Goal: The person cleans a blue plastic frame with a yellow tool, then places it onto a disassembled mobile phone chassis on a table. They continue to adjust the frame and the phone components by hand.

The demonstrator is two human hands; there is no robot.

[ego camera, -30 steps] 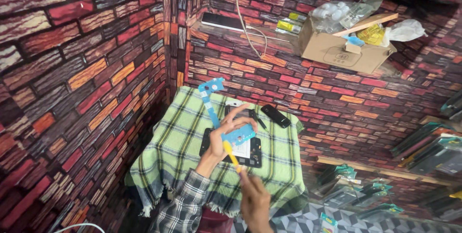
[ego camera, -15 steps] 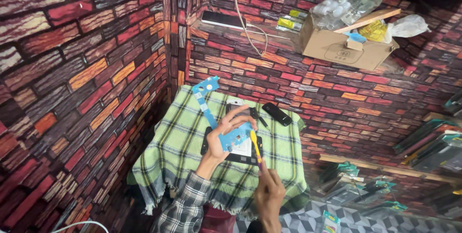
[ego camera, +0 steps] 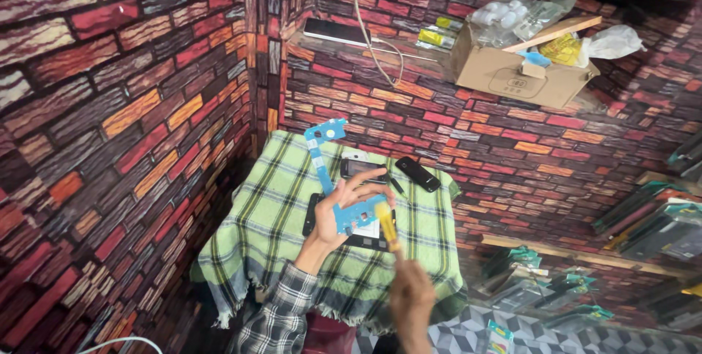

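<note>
Mid-frame, our left hand point(ego camera: 338, 211) pinches the blue circuit board point(ego camera: 356, 214) up off the plaid cloth point(ego camera: 270, 215) so our right hand point(ego camera: 411, 297), fist closed round the yellow brush point(ego camera: 386, 225), can reach it.

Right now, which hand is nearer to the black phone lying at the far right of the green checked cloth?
Left. The left hand holds the blue circuit board just below and left of the black phone. The right hand, gripping a yellow-handled tool, is lower, toward the cloth's near edge.

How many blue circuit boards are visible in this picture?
2. One blue board is held in the left hand, with the right hand putting a yellow tool to it. The other, long board lies on the checked cloth. More may be hidden.
</note>
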